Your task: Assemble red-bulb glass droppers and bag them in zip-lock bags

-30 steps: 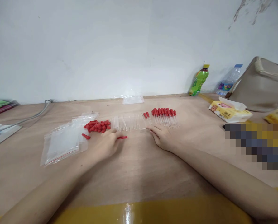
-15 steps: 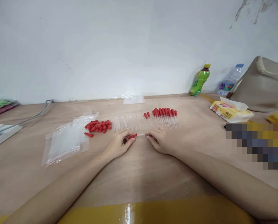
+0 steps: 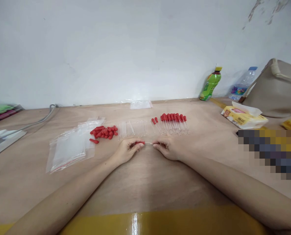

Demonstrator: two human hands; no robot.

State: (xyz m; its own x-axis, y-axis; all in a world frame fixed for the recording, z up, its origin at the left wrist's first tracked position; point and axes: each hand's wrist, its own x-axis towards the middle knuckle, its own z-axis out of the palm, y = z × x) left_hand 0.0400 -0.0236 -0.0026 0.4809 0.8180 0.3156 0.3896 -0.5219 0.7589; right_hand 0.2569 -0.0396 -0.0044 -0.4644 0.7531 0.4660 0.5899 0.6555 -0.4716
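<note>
My left hand [image 3: 129, 150] pinches a red rubber dropper bulb [image 3: 140, 142] between thumb and fingers. A clear glass dropper tube [image 3: 148, 143] runs from the bulb's mouth to my right hand [image 3: 167, 147], whose closed fingertips grip its other end. Bulb and tube are in line and appear to touch; how far the tube sits inside I cannot tell. Behind my left hand lie a pile of loose red bulbs [image 3: 103, 132] and a row of bare glass tubes [image 3: 133, 128]. Droppers with red bulbs fitted [image 3: 175, 122] lie side by side beyond my right hand.
Clear zip bags [image 3: 69, 150] lie at the left, near a grey cable [image 3: 44, 116]. Another plastic bag [image 3: 141, 104] is by the wall. To the right stand a green bottle [image 3: 210, 84], a clear bottle [image 3: 243, 84], a tissue pack [image 3: 243, 118] and a grey bag [image 3: 272, 89].
The bulb in my left hand has turned level with the tube, and the two now meet end to end. My hands have barely shifted otherwise.
</note>
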